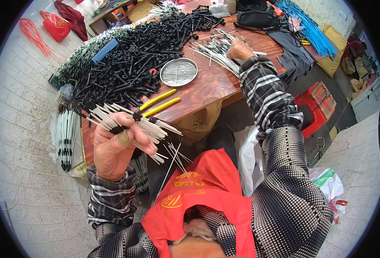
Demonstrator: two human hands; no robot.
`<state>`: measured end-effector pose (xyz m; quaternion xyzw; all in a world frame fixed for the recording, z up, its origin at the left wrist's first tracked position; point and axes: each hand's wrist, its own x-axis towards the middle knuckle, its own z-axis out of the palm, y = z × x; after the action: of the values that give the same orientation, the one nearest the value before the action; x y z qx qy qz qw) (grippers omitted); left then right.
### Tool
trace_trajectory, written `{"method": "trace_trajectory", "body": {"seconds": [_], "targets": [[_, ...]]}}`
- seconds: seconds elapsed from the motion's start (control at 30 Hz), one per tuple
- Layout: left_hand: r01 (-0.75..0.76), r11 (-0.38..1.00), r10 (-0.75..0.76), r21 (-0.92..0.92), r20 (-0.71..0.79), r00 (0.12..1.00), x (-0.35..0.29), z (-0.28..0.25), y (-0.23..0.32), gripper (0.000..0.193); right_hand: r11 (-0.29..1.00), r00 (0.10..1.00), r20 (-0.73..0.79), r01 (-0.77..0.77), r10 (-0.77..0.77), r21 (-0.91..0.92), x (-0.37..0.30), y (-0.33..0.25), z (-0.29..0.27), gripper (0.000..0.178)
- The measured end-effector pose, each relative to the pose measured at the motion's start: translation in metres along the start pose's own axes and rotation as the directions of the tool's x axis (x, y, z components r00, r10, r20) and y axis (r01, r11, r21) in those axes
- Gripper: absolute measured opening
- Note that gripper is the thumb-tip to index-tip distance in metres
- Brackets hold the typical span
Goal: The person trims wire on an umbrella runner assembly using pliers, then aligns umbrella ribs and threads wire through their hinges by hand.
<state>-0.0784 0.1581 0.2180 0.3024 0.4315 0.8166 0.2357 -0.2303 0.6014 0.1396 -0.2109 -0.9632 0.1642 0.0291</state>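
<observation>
My left hand is closed round a bundle of thin white rods with black middle sections; tape wraps one finger. The bundle is held up in front of the table's near edge. Over on the right of the table, my right hand has its fingers curled down at a loose pile of white rods; what its fingertips grip is hidden. Several thin pale sticks lie below the bundle, against my red apron.
A heap of black parts covers the table's left. Near it are a round tin of thin wires, yellow tool handles and a blue block. Blue rods lie far right. A red stool stands right of the table.
</observation>
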Motion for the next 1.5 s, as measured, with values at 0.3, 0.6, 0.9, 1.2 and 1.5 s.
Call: {"method": "trace_trajectory", "body": {"seconds": [0.3, 0.6, 0.9, 1.2, 1.5], "targets": [[-0.014, 1.0, 0.014, -0.018, -0.016, 1.0, -0.002, -0.005, 0.001, 0.024, 0.968, 0.964, -0.262, 0.104, -0.043, 0.227, 0.027, 0.035, -0.005, 0.041], [-0.029, 0.998, 0.028, -0.056, -0.024, 0.999, -0.006, -0.005, -0.004, 0.024, 0.675, 0.932, -0.251, 0.362, -0.261, 0.643, -0.054, 0.006, -0.065, 0.035], [-0.079, 0.994, 0.073, -0.07, -0.077, 0.994, -0.004, -0.023, -0.007, 0.025, 0.286, 0.874, -0.242, 0.381, -0.421, 0.879, -0.184, -0.041, -0.065, 0.019], [-0.022, 0.999, 0.032, 0.036, -0.304, 0.952, 0.003, -0.033, -0.004, 0.028, -0.146, 0.797, -0.27, 0.227, -0.54, 0.963, -0.272, -0.139, -0.005, 0.014], [-0.154, 0.988, 0.153, 0.021, -0.285, 0.946, -0.007, -0.016, -0.001, 0.015, 0.169, 0.717, -0.468, 0.621, -0.517, 0.765, -0.292, -0.188, 0.025, 0.016]]}}
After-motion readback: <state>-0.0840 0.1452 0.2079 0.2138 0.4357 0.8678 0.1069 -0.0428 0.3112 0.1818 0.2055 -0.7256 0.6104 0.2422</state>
